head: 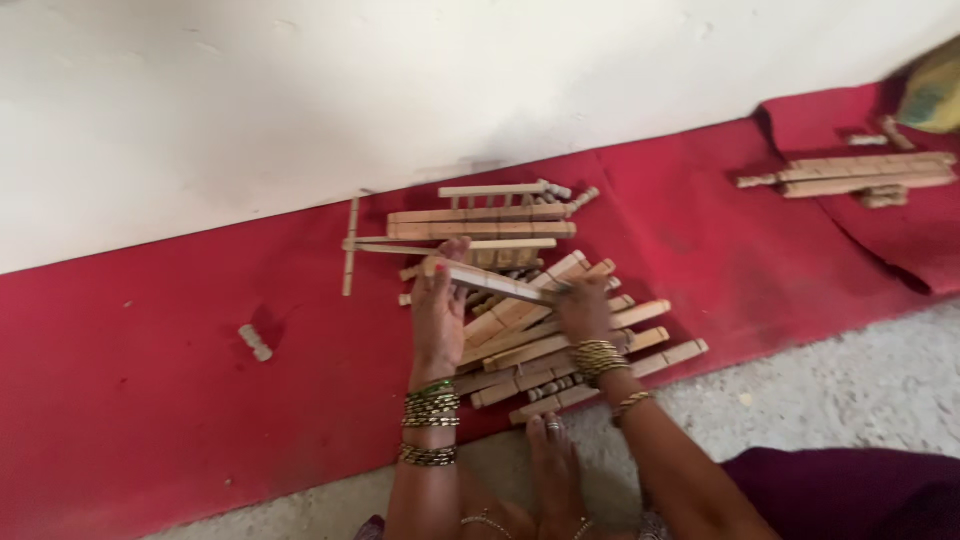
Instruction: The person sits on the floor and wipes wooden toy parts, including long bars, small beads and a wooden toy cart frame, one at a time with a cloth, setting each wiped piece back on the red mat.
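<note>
Gripping a pale wooden slat [495,282] at either end, the left hand [438,318] and right hand [585,308] close their fingers round it just above a pile of wooden sticks [540,345] on a red cloth [150,400]. A second bundle of sticks [850,176] lies far right, well apart. A small wooden peg [255,342] sits alone at left.

This looks like a simple home workplace on the floor. A red cloth [150,400] lies along a plain white wall [300,90] over a rough grey floor [850,390]. Piles of wooden sticks [540,330] sit on the cloth, with more wooden sticks [850,175] farther off.
</note>
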`<action>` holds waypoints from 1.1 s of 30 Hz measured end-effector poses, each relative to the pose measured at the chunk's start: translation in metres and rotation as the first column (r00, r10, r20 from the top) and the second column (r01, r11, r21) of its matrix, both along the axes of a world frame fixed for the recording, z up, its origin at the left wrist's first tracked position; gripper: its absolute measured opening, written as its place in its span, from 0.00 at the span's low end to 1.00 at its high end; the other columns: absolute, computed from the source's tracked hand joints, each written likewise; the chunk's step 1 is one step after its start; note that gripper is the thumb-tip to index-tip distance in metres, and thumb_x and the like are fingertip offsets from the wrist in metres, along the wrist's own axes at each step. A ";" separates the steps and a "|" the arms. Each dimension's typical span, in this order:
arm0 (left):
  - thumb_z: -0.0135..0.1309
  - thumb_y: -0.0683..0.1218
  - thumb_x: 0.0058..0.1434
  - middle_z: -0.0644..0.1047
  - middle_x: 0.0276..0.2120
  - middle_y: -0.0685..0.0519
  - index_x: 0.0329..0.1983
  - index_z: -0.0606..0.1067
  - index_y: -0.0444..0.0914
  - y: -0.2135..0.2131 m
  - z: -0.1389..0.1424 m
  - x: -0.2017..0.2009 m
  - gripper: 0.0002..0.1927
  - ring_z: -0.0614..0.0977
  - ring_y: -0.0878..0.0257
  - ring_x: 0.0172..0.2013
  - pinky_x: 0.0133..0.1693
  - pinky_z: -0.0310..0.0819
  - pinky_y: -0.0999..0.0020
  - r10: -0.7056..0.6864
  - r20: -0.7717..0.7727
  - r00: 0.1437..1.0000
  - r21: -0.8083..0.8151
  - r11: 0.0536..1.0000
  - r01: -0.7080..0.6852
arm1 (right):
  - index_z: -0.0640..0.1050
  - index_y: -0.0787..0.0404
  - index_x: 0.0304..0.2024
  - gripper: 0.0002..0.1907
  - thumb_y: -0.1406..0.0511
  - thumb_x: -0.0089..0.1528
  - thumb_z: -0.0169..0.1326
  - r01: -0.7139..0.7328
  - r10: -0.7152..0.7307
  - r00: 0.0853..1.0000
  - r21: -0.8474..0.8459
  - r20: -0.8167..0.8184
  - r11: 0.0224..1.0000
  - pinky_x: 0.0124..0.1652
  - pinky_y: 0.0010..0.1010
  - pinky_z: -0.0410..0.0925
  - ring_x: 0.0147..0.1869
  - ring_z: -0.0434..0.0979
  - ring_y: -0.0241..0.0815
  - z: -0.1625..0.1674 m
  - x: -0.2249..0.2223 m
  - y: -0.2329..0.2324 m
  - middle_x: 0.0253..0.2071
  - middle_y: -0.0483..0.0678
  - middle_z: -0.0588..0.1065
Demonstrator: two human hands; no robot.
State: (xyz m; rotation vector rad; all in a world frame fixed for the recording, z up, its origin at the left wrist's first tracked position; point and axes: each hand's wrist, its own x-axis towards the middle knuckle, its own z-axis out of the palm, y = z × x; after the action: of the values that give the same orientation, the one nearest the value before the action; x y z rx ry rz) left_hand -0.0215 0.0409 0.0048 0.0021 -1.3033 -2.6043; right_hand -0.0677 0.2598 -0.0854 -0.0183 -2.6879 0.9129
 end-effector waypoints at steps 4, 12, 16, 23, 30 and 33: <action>0.47 0.57 0.68 0.74 0.61 0.47 0.60 0.70 0.37 0.000 0.014 0.005 0.25 0.71 0.56 0.65 0.63 0.68 0.61 0.018 0.039 0.999 -0.006 1.000 -0.017 | 0.82 0.59 0.44 0.12 0.70 0.56 0.58 -0.180 0.150 0.978 -0.218 -0.148 0.959 0.41 0.41 0.74 0.42 0.78 0.50 0.058 0.018 -0.060 0.43 0.54 0.74; 0.43 0.61 0.66 0.74 0.59 0.47 0.57 0.71 0.36 0.003 0.021 0.011 0.28 0.75 0.55 0.59 0.56 0.75 0.57 -0.036 0.110 0.993 0.020 0.999 0.034 | 0.77 0.61 0.44 0.07 0.71 0.63 0.56 -0.358 0.270 0.905 -0.247 -0.327 0.900 0.33 0.29 0.75 0.32 0.76 0.39 0.103 0.047 -0.111 0.39 0.51 0.77; 0.48 0.60 0.64 0.76 0.57 0.47 0.54 0.73 0.37 -0.006 0.007 0.001 0.25 0.77 0.59 0.60 0.57 0.72 0.65 0.054 0.136 0.989 0.047 0.997 -0.061 | 0.76 0.61 0.39 0.06 0.70 0.59 0.58 -0.175 0.124 0.970 -0.250 -0.207 0.952 0.30 0.31 0.75 0.32 0.77 0.40 0.054 0.028 -0.065 0.39 0.50 0.77; 0.50 0.57 0.70 0.81 0.43 0.44 0.45 0.74 0.35 -0.005 -0.003 -0.008 0.20 0.81 0.50 0.52 0.59 0.78 0.55 0.089 -0.109 0.990 0.111 0.991 -0.077 | 0.79 0.60 0.49 0.17 0.70 0.56 0.55 -0.285 0.412 0.850 -0.372 0.327 0.883 0.34 0.33 0.75 0.31 0.80 0.40 0.029 -0.006 0.005 0.34 0.50 0.80; 0.48 0.54 0.70 0.79 0.46 0.43 0.50 0.74 0.36 -0.012 0.035 -0.008 0.18 0.79 0.53 0.53 0.54 0.77 0.54 0.065 -0.137 0.989 0.112 0.992 -0.049 | 0.79 0.58 0.49 0.20 0.66 0.54 0.64 -0.474 0.547 0.808 -0.309 0.220 0.825 0.38 0.33 0.76 0.37 0.82 0.39 0.066 -0.011 -0.004 0.37 0.48 0.81; 0.49 0.57 0.65 0.79 0.47 0.46 0.49 0.74 0.38 -0.013 0.042 -0.008 0.20 0.79 0.53 0.51 0.49 0.80 0.52 0.046 0.067 0.997 0.140 0.989 -0.055 | 0.80 0.60 0.47 0.18 0.67 0.54 0.64 -0.431 0.479 0.868 -0.285 0.126 0.856 0.40 0.35 0.75 0.39 0.81 0.42 0.062 0.001 -0.012 0.38 0.49 0.80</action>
State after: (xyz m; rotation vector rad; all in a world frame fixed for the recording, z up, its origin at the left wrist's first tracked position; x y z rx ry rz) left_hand -0.0291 0.0279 0.0472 0.1409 -1.1187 -2.6671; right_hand -0.0668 0.2481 -0.0236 0.5311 -2.7841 1.4552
